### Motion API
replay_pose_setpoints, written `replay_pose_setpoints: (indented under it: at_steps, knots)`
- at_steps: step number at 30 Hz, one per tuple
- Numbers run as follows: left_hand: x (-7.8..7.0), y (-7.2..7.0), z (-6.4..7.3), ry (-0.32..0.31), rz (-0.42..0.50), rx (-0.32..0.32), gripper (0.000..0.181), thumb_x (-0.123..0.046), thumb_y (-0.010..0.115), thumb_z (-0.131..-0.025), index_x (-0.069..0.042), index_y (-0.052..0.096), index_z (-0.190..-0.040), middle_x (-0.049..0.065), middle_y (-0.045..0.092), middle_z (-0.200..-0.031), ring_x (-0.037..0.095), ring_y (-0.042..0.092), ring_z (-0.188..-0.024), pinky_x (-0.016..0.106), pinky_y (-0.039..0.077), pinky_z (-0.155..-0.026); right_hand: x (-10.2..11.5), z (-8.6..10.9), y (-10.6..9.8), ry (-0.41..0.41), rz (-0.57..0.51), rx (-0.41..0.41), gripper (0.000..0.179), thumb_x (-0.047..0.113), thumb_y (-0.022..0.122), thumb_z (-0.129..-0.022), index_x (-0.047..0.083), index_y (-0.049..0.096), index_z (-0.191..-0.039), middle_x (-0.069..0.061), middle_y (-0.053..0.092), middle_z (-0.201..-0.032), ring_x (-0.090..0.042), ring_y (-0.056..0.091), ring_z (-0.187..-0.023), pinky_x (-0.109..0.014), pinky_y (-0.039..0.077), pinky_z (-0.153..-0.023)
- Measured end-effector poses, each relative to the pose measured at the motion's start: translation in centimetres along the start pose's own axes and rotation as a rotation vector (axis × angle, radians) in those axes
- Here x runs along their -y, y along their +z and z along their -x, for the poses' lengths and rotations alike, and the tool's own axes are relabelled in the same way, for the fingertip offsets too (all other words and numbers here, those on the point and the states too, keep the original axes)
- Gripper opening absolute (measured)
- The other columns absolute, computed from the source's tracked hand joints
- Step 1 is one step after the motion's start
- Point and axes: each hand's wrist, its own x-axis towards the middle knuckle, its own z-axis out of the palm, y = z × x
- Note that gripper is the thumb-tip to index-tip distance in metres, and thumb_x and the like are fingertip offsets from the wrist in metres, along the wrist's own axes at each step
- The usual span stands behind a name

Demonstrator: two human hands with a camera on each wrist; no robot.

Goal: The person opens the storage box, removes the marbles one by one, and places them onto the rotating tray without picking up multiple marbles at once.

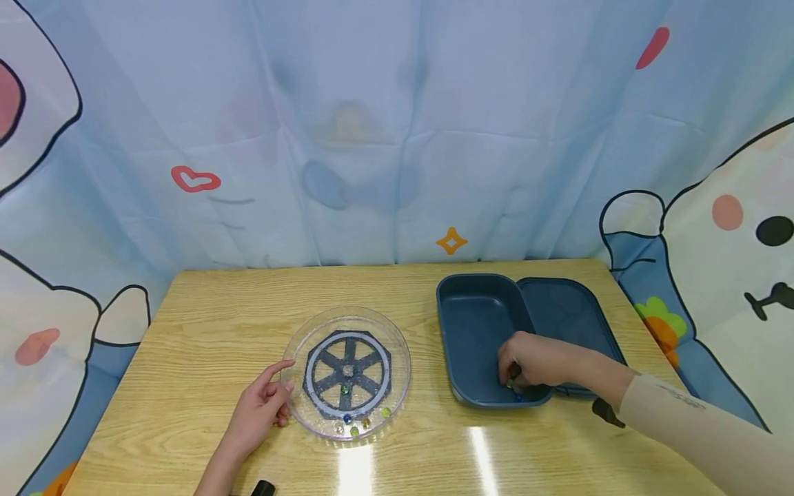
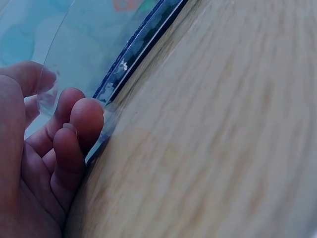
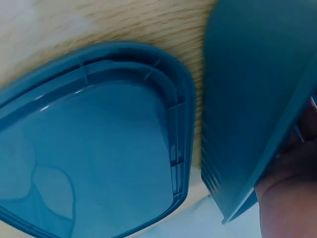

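Note:
A clear round dish [image 1: 399,344] stands left of centre, a dark wheel-like pattern with a pale ring showing in it. Several glass marbles [image 1: 354,432] lie near its front side, and a green one sits on a spoke. My left hand [image 1: 257,406] holds the dish's left rim, index finger over the edge and thumb against the wall [image 2: 106,121]. To the right, my right hand [image 1: 527,358] reaches into the front right corner of a dark blue box [image 1: 474,331]. Its curled fingers pinch a greenish marble, partly hidden; a blue marble [image 1: 520,397] shows beneath.
A matching blue lid [image 1: 567,310] lies flat just right of the box, under my right forearm; its raised rim shows in the right wrist view. The wooden table [image 1: 229,310] ends at a light blue patterned curtain [image 1: 372,207] behind.

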Motion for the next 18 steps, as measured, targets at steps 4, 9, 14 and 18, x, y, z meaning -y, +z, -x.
replay_pose_setpoints:
  at_steps: [4, 9, 14, 18]
  knots:
    - [0.0, 0.0, 0.0, -0.006, 0.005, -0.006, 0.041, -0.013, 0.061, -0.1, -0.013, 0.054, -0.14, 0.01, 0.054, -0.068, 0.016, 0.054, -0.054, 0.029, 0.053, -0.049, 0.0, 0.3, -0.2, -0.034, -0.093, -0.06, 0.016, 0.005, 0.083, -0.08, 0.014, 0.078, -0.092, 0.011, 0.066, -0.09, -0.002, 0.061, -0.077, -0.023, 0.055, -0.064]
    - [0.0, 0.1, 0.1, -0.008, 0.003, -0.009, 0.041, -0.013, 0.061, -0.1, -0.013, 0.053, -0.141, 0.01, 0.054, -0.068, 0.016, 0.054, -0.054, 0.03, 0.053, -0.049, 0.3, 0.2, -0.1, -0.087, -0.146, -0.166, 0.015, 0.005, 0.082, -0.081, 0.011, 0.078, -0.095, 0.008, 0.068, -0.091, -0.004, 0.063, -0.077, -0.025, 0.056, -0.065]
    - [0.1, 0.1, 0.1, 0.0, 0.013, -0.006, 0.041, -0.013, 0.061, -0.1, -0.013, 0.054, -0.141, 0.01, 0.054, -0.068, 0.016, 0.054, -0.054, 0.03, 0.053, -0.049, 1.2, -0.2, 0.1, -0.112, -0.248, -0.269, 0.015, 0.007, 0.08, -0.083, 0.007, 0.078, -0.098, 0.004, 0.07, -0.096, -0.008, 0.067, -0.082, -0.028, 0.059, -0.07]
    - [0.0, 0.1, 0.0, -0.006, 0.016, -0.008, 0.04, -0.013, 0.061, -0.1, -0.014, 0.054, -0.14, 0.011, 0.054, -0.068, 0.016, 0.054, -0.054, 0.029, 0.053, -0.049, 2.4, -0.4, 0.5, -0.13, -0.333, -0.333, 0.016, 0.011, 0.079, -0.086, 0.005, 0.077, -0.1, -0.001, 0.07, -0.098, -0.013, 0.068, -0.085, -0.031, 0.059, -0.073]
